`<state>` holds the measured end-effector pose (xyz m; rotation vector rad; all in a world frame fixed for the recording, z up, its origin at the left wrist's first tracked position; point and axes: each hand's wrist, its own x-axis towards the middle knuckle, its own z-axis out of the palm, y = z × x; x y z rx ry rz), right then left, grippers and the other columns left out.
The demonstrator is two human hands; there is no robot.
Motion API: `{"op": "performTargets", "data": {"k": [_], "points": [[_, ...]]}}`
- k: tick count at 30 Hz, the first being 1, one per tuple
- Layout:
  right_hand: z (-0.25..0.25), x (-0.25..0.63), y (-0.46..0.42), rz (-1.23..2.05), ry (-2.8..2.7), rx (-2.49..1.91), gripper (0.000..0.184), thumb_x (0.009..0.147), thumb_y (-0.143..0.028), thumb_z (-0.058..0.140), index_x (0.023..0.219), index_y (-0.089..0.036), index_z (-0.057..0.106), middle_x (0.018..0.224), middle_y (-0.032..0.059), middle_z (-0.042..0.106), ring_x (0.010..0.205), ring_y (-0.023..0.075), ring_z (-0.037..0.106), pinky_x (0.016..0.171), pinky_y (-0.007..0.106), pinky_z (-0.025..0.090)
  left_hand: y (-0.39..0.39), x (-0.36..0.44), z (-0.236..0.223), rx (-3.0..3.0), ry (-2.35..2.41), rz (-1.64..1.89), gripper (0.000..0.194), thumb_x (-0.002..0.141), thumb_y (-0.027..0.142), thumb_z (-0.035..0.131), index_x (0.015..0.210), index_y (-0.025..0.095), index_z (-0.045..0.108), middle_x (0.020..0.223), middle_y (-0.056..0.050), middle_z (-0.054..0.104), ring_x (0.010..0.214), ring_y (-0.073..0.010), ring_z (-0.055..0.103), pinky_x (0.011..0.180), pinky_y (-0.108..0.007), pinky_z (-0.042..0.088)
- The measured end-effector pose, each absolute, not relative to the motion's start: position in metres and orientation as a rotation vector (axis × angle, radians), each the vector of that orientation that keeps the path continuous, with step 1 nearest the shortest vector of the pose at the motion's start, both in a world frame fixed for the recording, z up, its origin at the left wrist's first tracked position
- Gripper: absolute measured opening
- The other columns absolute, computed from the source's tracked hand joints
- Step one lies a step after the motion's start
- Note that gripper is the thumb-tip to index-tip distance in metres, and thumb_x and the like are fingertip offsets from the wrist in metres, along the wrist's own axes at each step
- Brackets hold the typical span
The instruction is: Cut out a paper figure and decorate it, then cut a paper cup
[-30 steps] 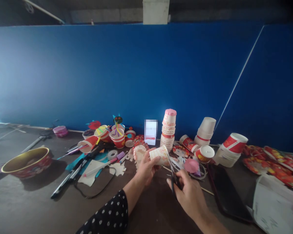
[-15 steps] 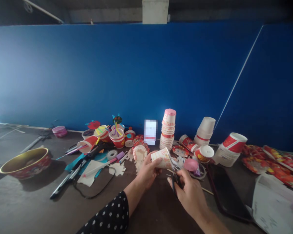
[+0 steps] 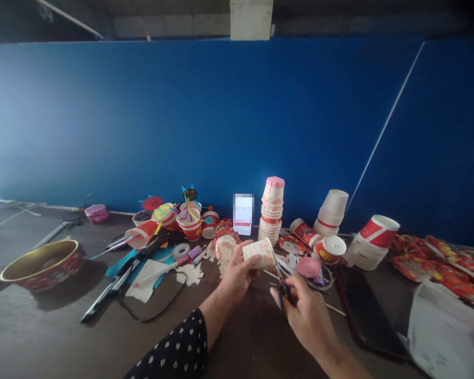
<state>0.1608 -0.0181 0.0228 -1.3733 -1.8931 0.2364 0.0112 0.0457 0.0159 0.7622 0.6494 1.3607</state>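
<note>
My left hand (image 3: 237, 273) is closed round a white paper cup (image 3: 259, 253) with red and orange print, lying on its side in the air with its rim to the right. My right hand (image 3: 306, 308) grips the black handles of a pair of scissors (image 3: 283, 288). The scissor blades point up at the cup's rim, one of them along the edge; whether they bite into the paper I cannot tell. Behind the cup rises a tall stack of paper cups (image 3: 271, 210) with a pink top. Cut white paper scraps (image 3: 190, 273) lie left of my left hand.
Decorated cups (image 3: 189, 223), a gold-rimmed bowl (image 3: 41, 263) and a tripod-like black stick (image 3: 114, 287) are at left. At right lie a dark tablet (image 3: 369, 310), stacked cups (image 3: 373, 242) and red patterned pieces (image 3: 450, 263). A lit phone (image 3: 243, 213) leans by the blue wall.
The cup has turned slightly in my left hand, its printed side shifting a little. My right hand stays nearly in place with the scissors at the rim.
</note>
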Motion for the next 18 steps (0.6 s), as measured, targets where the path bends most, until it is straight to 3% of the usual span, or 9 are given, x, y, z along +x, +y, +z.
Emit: {"op": "performTargets", "data": {"k": [18], "points": [[0.0224, 0.1613, -0.0174, 0.260, -1.930, -1.350, 0.014, 0.085, -0.033, 0.048, 0.079, -0.021, 0.049, 0.055, -0.0011, 0.062, 0.043, 0.0155, 0.057, 0.043, 0.023, 0.036, 0.0490, 0.0079, 0.0134, 0.758, 0.593, 1.375, 0.053, 0.061, 0.021, 0.072, 0.107, 0.021, 0.044, 0.088, -0.003, 0.057, 0.066, -0.0115, 0.054, 0.052, -0.020, 0.037]]}}
